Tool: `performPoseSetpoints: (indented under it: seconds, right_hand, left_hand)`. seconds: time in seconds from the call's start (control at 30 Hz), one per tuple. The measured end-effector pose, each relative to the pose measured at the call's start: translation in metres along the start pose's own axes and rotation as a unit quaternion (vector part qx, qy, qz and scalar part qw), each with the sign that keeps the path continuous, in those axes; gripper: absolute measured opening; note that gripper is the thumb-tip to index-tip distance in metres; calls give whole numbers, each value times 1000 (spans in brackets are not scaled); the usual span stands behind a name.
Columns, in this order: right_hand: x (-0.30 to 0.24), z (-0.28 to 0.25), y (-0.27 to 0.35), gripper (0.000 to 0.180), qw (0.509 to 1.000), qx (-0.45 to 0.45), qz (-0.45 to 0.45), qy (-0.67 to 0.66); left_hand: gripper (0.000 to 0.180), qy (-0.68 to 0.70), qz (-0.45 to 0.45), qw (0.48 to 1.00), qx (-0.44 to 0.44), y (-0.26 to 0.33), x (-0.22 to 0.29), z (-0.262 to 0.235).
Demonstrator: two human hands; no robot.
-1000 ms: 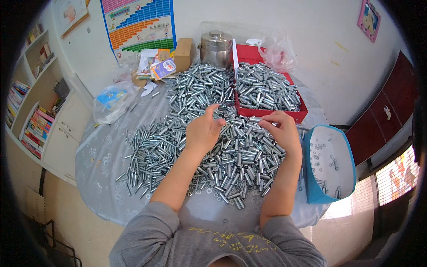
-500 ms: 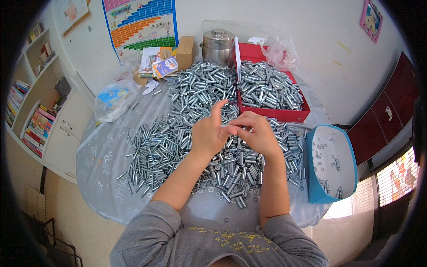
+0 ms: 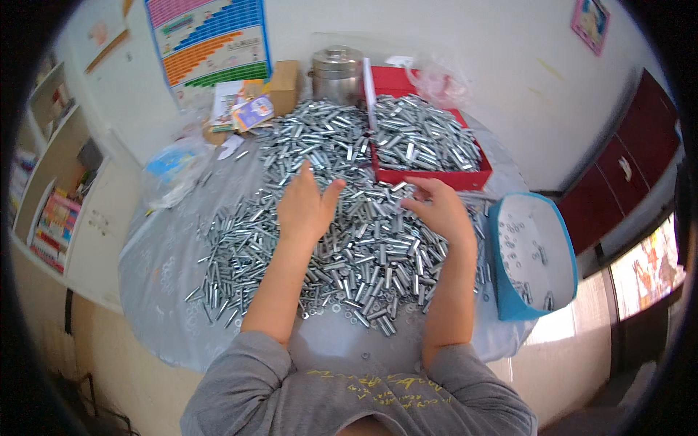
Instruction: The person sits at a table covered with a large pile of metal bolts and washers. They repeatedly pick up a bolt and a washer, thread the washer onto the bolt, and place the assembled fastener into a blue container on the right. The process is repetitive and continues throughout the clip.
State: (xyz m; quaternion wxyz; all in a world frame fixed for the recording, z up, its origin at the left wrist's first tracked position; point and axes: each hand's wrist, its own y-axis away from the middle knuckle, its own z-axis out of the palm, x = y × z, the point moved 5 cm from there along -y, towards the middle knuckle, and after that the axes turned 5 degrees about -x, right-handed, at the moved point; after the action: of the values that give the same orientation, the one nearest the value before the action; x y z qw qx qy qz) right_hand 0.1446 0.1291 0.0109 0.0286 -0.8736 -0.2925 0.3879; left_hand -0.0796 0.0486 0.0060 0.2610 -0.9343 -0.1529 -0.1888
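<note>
A broad heap of silvery metal tubes and bolt-like pins (image 3: 363, 272) covers the middle of the table, thinner pieces mostly to the left. Over its left part is my left hand (image 3: 299, 207), index finger stretched forward and thumb held away; I see nothing in it. My right hand (image 3: 445, 211) hovers over the right part, near the red box, with its index finger and thumb apart and no clear object between them. Small flat washers (image 3: 336, 308) lie along the heap's near edge.
A red box (image 3: 436, 179) full of metal tubes stands at the back right. Right of my arm is a blue-sided bin (image 3: 512, 309) holding washers and a few tubes. Behind the heap are a steel pot (image 3: 337, 76), a cardboard box (image 3: 284, 87) and booklets (image 3: 252, 112). A plastic bag (image 3: 174, 171) lies left.
My hands were close together over the heap, fingertips meeting; now they are apart, the left moved left and the right slightly right. The whole view has shifted a little.
</note>
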Motion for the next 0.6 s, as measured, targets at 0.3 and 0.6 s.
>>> performPoseSetpoints:
  seconds: [0.3, 0.6]
  right_hand:
    - [29, -101, 45, 31, 988, 27, 106, 105]
    - [280, -222, 132, 28, 796, -132, 414, 422]
  left_hand:
    - [62, 92, 76, 992, -44, 5, 9, 2]
    - [45, 206, 84, 973, -60, 14, 33, -10]
